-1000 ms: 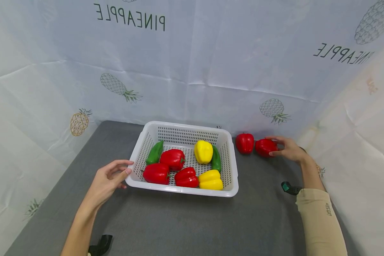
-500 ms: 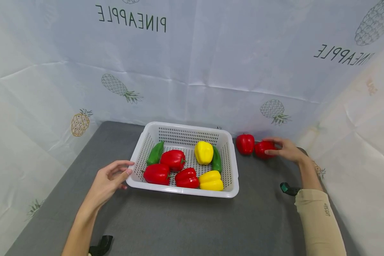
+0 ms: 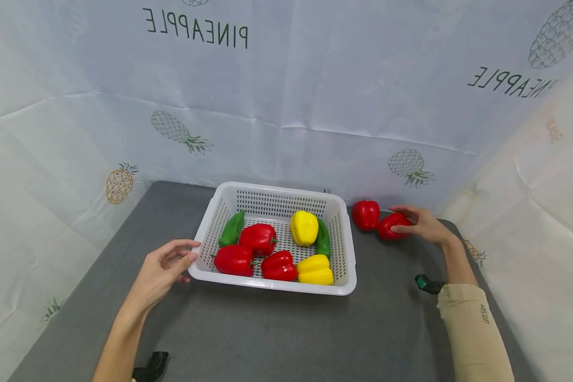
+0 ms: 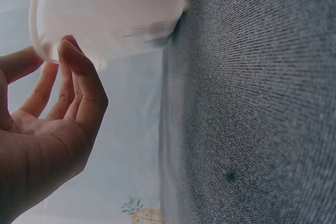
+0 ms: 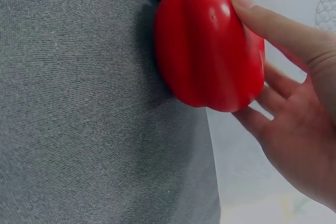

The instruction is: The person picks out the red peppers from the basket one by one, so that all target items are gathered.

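Observation:
My left hand [image 3: 159, 273] pinches the left rim of a white perforated plastic basket [image 3: 272, 284] between thumb and fingers; the left wrist view shows thumb and fingertips at the basket corner [image 4: 50, 51]. To the right of the basket, my right hand [image 3: 422, 225] grips a red bell pepper [image 3: 390, 227], thumb on its near side and fingers behind it. In the right wrist view this bell pepper [image 5: 207, 45] stands close to the grey cloth. A second red bell pepper [image 3: 365, 215] sits just left of it, against the basket's right side.
Inside the basket lie several red bell peppers [image 3: 234, 260], yellow bell peppers [image 3: 304, 228] and green peppers [image 3: 231, 229]. A grey cloth [image 3: 277, 339] covers the table. White sheets [image 3: 286, 106] printed with pineapples rise behind it and at both sides.
My right hand has shifted slightly left and nearer with the red bell pepper, turning it a little. The left hand and the basket have stayed in place.

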The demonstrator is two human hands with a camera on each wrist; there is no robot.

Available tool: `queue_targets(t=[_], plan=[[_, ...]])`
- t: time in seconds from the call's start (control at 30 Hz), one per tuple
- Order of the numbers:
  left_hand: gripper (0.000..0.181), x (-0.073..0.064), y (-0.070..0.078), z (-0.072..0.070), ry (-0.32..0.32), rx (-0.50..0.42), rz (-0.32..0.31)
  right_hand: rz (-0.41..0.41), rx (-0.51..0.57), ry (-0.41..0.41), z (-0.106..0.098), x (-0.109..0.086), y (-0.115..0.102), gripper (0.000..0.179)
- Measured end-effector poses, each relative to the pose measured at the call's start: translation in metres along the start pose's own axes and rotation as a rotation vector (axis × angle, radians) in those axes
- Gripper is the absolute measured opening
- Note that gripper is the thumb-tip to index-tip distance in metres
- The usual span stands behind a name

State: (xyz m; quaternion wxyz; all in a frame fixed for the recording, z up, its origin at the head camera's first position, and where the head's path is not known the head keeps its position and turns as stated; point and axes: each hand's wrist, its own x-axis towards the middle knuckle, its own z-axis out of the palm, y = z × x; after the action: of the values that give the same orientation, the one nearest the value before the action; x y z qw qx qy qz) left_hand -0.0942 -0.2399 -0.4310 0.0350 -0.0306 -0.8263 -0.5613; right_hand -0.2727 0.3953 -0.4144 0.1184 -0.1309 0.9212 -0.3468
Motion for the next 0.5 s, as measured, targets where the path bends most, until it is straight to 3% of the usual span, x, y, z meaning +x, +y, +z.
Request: queue_targets(t=[0.5], plan=[[0.038, 0.000, -0.001, -0.001, 0.000, -0.008, 0.009, 0.112, 0.000, 0.026, -0.001, 0.003, 0.011, 0.077]])
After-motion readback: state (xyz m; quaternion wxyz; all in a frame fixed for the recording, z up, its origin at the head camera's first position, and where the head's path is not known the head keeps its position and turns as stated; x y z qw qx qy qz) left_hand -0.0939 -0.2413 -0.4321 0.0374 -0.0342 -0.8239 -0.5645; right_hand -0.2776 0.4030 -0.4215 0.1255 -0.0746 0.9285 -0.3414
